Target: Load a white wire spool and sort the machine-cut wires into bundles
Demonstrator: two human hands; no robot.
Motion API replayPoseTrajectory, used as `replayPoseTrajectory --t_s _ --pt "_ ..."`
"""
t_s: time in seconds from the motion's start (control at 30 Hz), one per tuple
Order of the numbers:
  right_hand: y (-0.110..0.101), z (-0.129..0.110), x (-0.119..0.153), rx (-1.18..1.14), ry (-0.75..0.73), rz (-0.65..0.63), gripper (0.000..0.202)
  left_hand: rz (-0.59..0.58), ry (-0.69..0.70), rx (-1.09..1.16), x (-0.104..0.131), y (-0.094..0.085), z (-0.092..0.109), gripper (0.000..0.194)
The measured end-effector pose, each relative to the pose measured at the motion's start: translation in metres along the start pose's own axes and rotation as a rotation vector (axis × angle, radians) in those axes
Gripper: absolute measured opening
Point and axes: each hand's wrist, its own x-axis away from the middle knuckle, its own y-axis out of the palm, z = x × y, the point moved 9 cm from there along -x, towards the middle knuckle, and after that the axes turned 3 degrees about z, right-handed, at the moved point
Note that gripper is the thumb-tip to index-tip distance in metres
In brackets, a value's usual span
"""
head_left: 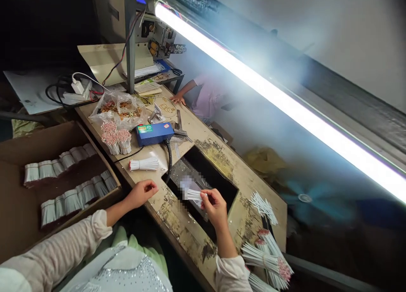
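Observation:
My right hand pinches a small bunch of thin white sticks between thumb and fingers, over the dark rectangular opening in the worktable. Their far ends are blurred out. My left hand rests near the table's front edge, its fingers curled together with nothing visible in them. Just beyond it lies a tied white bundle with a red end. Several bundles with pink tips stand upright farther back. At the right, loose white sticks and pink-tipped bundles lie on the table.
A blue box-shaped device with a black hose sits behind the opening. An open cardboard box at the left holds rows of white bundles. A plastic bag lies at the back. Another person's hand touches the far edge. A bright tube lamp crosses overhead.

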Motion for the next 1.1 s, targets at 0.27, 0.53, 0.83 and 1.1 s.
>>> replayPoseTrajectory --t_s 0.27,0.53,0.83,1.1 --pt "0.044 -0.012 0.02 -0.384 0.181 0.154 0.025 -0.349 -0.085 0.247 0.023 0.107 0.0 0.086" --pt "0.11 -0.008 0.068 -0.614 0.346 0.191 0.024 -0.159 -0.005 0.524 0.01 0.087 0.059 0.074" --pt "0.13 -0.009 0.064 -0.507 0.277 -0.004 0.032 -0.077 -0.059 0.337 0.003 0.045 0.049 0.056" --pt "0.16 -0.052 0.044 -0.089 -0.056 -0.294 0.039 -0.121 -0.151 0.336 0.0 0.035 0.033 0.075"
